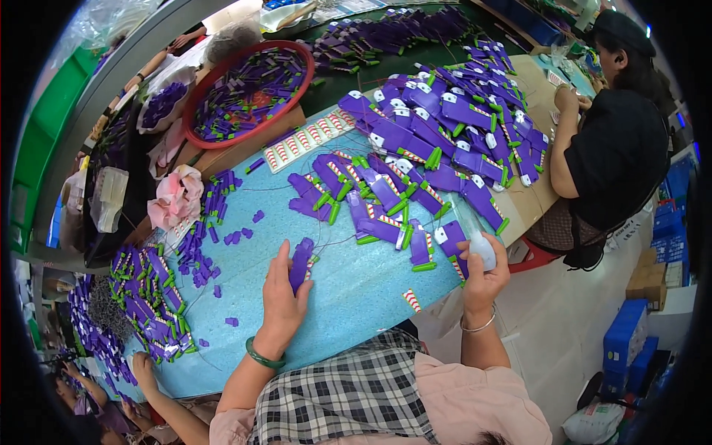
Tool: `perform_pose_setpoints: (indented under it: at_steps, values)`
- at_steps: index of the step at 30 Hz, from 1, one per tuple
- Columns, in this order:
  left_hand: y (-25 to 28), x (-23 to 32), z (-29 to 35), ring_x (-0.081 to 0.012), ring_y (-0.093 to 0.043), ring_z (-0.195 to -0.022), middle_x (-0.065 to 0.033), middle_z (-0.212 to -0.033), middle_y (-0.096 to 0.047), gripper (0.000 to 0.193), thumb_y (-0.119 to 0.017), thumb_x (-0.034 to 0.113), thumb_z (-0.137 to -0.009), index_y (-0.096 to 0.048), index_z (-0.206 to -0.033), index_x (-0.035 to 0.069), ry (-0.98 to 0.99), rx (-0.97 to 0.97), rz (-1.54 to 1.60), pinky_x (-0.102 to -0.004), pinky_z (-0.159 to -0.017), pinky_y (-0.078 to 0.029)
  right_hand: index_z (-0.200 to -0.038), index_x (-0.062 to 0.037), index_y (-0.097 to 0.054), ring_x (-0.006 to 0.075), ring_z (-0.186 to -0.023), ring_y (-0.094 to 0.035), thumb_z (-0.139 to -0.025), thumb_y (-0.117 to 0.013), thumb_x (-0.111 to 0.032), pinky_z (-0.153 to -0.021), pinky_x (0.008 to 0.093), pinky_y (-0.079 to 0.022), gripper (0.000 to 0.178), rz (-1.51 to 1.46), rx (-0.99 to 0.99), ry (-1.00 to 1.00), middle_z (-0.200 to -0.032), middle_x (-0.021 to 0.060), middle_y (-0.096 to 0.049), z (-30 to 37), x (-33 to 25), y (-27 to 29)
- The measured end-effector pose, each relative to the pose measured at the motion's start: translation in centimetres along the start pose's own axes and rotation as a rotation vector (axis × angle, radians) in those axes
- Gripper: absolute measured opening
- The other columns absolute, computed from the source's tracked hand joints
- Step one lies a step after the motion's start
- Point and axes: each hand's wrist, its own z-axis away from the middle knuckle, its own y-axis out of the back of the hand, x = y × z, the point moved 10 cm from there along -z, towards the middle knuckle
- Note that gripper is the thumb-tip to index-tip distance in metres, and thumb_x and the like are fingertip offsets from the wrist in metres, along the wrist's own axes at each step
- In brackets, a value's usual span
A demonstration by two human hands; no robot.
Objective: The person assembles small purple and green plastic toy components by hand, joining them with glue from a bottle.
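Between the thumb and fingers of my left hand (pixel 285 297) is a small flat purple plastic piece (pixel 300 261) with a striped edge and green tip, held just over the blue foam mat (pixel 348 315). My right hand (pixel 486 280) grips a translucent squeeze bottle (pixel 480 251), its thin nozzle pointing away from me over similar pieces. Purple pieces with green tips and red-striped stickers (pixel 382 193) lie spread ahead of both hands. One loose striped sticker (pixel 411 300) rests near the mat's front edge, left of my right hand.
A big heap of purple pieces with white ends (pixel 423 111) fills the far right. Back left stand a sticker sheet (pixel 304 141) and a red basin (pixel 190 122) of parts. More pieces (pixel 148 297) lie left, by a co-worker's hand (pixel 143 369). Another person (pixel 612 141) works at right.
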Motion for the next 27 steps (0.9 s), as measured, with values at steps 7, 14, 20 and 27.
perform_pose_setpoints:
  at_steps: [7,14,20,27]
  values:
    - [0.5,-3.3,-0.1,-0.0220,-0.050,-0.066,-0.0101,-0.076,-0.049,0.018,-0.061,-0.001,-0.075,-0.053,-0.091,-0.001,0.042,0.008,0.138,-0.0299,-0.061,-0.041,-0.099,-0.0039,-0.060,0.0234,-0.084,-0.062,-0.077,-0.065,-0.017,-0.096,0.0425,-0.037,0.026,0.349,-0.411,0.091,-0.089,0.0091,-0.065,0.9,0.9,-10.0]
    - [0.8,-6.5,0.8,-0.0088,-0.047,-0.066,-0.0030,-0.079,-0.052,0.009,-0.058,0.005,-0.082,-0.053,-0.089,0.002,0.304,-0.045,0.552,-0.0240,-0.060,-0.039,-0.100,-0.0059,-0.061,0.0290,-0.094,-0.061,-0.077,-0.066,-0.020,-0.102,0.0453,-0.030,0.028,0.051,-0.951,-0.003,-0.093,0.0106,-0.064,3.6,0.3,-19.5]
    - [2.3,-1.4,-1.4,-0.0142,-0.056,-0.077,-0.0066,-0.088,-0.058,0.014,-0.057,0.003,-0.081,-0.052,-0.093,0.001,0.055,-0.089,0.486,-0.0256,-0.071,-0.044,-0.110,0.0023,-0.052,0.0194,-0.077,-0.064,-0.083,-0.059,-0.011,-0.068,0.0274,-0.050,0.031,-0.435,-0.538,-0.291,-0.087,0.0106,-0.062,-1.1,3.9,-15.1]
    - [-7.3,9.6,-3.4,-0.0330,-0.045,-0.114,-0.0174,-0.115,-0.049,0.019,-0.060,0.005,-0.073,-0.050,-0.089,-0.001,-0.697,-0.455,0.078,-0.0433,-0.092,-0.039,-0.110,0.0037,-0.049,0.0189,-0.070,-0.060,-0.086,-0.055,-0.016,-0.084,0.0395,-0.049,0.031,-0.508,-0.154,-0.185,-0.071,0.0072,-0.056,-7.3,5.5,-7.9]
